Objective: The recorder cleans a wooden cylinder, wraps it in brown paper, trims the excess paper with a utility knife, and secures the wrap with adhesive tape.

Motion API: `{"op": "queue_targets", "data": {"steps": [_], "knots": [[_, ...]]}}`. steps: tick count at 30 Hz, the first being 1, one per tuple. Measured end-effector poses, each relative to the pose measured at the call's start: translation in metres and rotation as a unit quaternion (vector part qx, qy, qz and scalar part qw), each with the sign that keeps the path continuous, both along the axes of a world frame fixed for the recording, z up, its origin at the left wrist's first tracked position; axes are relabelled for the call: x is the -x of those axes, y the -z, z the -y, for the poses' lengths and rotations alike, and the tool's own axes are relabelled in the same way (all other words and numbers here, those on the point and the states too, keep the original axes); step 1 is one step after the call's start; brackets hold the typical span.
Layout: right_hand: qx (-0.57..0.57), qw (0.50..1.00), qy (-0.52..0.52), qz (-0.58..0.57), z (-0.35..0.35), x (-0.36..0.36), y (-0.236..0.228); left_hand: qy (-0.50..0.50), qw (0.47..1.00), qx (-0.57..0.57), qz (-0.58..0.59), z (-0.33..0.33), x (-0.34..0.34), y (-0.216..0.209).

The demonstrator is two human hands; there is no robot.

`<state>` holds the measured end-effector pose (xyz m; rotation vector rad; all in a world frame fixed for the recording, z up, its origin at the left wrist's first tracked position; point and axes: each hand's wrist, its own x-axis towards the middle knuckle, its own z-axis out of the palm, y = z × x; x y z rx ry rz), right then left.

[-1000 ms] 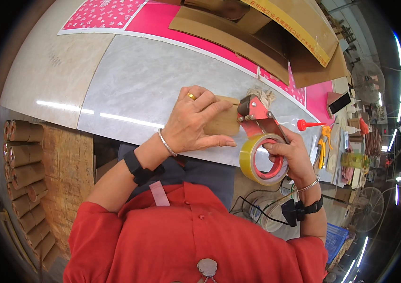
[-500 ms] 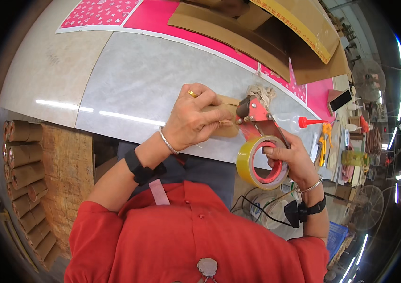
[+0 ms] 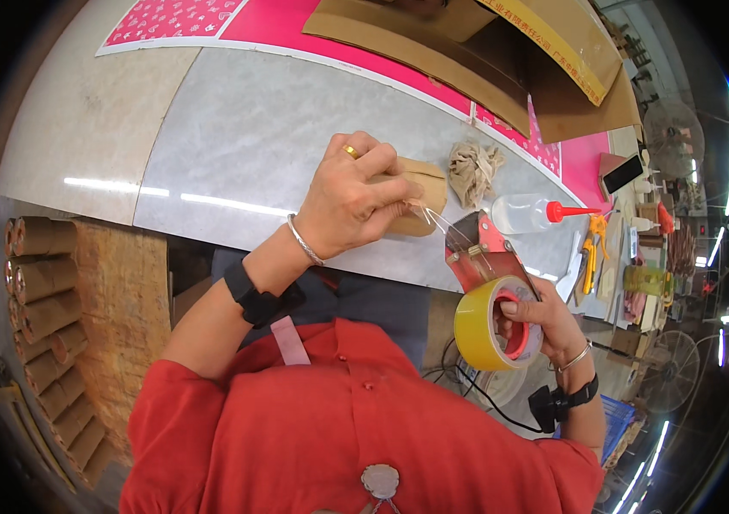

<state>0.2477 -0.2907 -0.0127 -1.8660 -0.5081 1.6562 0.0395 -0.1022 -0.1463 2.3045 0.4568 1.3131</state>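
My left hand, fingers bent and closed, grips a brown paper-wrapped roll lying on the grey tabletop. From beside its fingertips a clear strip of tape stretches to the red tape dispenser. That dispenser is in my right hand, whose thumb reaches into the core of the yellow tape roll. The dispenser's head stands off to the right of the paper roll, apart from it. My left palm hides part of the paper roll.
Right of the paper roll lie a crumpled cloth and a clear bottle with a red nozzle. A large open cardboard box stands at the far side. Brown paper rolls are stacked lower left. Yellow-handled cutters and a phone lie right.
My right hand has drawn the tape dispenser down and right, away from the paper roll, and a strip of tape now spans the gap. My left hand has stayed nearly in place.
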Motion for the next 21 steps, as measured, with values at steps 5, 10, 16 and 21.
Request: {"op": "queue_targets", "data": {"steps": [5, 10, 16, 21], "knots": [[-0.072, 0.996, 0.036, -0.047, -0.002, -0.002, 0.011, 0.006, 1.000, 0.022, -0.014, -0.002, 0.003, -0.002], [-0.115, 0.991, 0.050, -0.045, -0.007, -0.001, 0.009, 0.010, 0.999, 0.038, -0.020, -0.001, 0.002, -0.006], [-0.108, 0.992, -0.057, 0.028, -0.011, 0.001, -0.005, 0.012, 0.998, 0.062, -0.016, -0.002, 0.001, -0.010], [-0.085, 0.980, -0.138, 0.119, -0.009, -0.005, -0.004, 0.024, 0.997, 0.071, -0.009, -0.001, 0.000, -0.012]]}}
